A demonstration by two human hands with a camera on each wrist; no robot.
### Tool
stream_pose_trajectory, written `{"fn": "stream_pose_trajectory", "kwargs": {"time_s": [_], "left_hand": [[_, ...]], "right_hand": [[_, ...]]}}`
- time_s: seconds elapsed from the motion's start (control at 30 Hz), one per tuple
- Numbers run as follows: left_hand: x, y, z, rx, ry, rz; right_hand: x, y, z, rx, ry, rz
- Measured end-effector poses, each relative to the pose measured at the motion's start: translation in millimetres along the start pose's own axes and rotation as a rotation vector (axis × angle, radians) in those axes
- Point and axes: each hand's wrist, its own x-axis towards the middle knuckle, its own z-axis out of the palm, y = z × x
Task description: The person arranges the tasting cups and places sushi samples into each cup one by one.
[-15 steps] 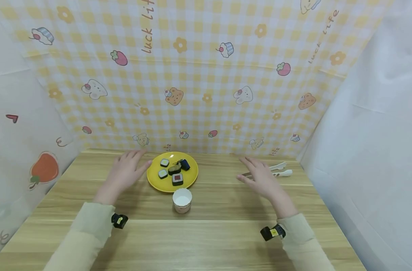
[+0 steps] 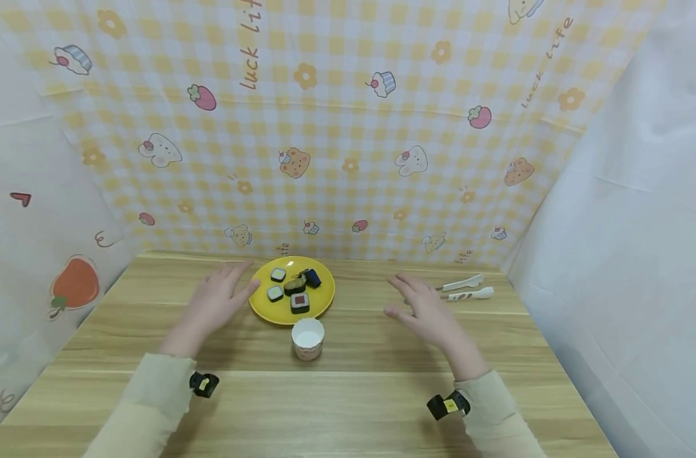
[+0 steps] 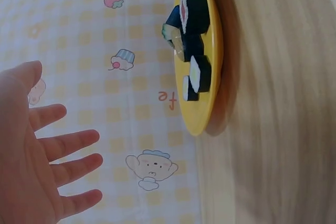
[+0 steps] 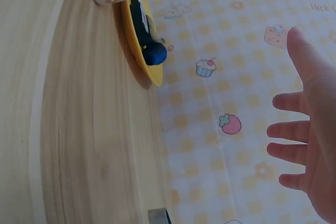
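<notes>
The wood-grain table (image 2: 354, 413) bears a yellow plate (image 2: 279, 310); a cup (image 2: 307, 341) near it; two white-handled utensils (image 2: 473, 294) at right.

Checked cloth (image 2: 348, 130) and white sheets (image 2: 628, 210) round a table (image 2: 359, 407) suggest a makeshift booth.

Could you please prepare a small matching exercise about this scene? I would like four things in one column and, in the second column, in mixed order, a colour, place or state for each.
Column one
1. plate
2. cup
3. right hand
4. utensils

Column two
A. white-handled, lying down
B. fingers apart, holding nothing
C. yellow, with sushi pieces on it
D. standing upright, on the person's side of the plate

Right pairs: 1-C, 2-D, 3-B, 4-A
</notes>
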Motion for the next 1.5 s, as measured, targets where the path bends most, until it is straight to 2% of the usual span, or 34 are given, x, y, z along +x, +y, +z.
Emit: {"fn": "stream_pose_trajectory", "kwargs": {"time_s": [0.23, 0.4, 0.53, 0.87, 1.07, 1.33, 1.5], "left_hand": [[-5.4, 3.0, 7.3, -0.07, -0.009, 0.013], [-7.8, 4.1, 14.5, -0.086, -0.006, 0.044], [-11.6, 4.6, 21.4, -0.102, -0.01, 0.045], [-24.6, 5.6, 34.3, -0.184, -0.032, 0.073], [-31.8, 6.9, 41.3, -0.233, -0.076, 0.103], [-38.2, 10.0, 56.7, -0.269, -0.17, 0.115], [-40.0, 13.2, 65.9, -0.289, -0.218, 0.12]], "right_hand": [[-1, -10, 9, 0.025, 0.003, -0.035], [-2, -18, 16, 0.032, 0.011, -0.056], [-3, -25, 25, 0.028, -0.001, -0.087], [-4, -36, 42, -0.089, -0.019, -0.193], [-5, -42, 47, -0.108, -0.038, -0.253], [-4, -46, 55, -0.1, -0.031, -0.329], [-3, -51, 58, -0.095, -0.072, -0.343]]}}
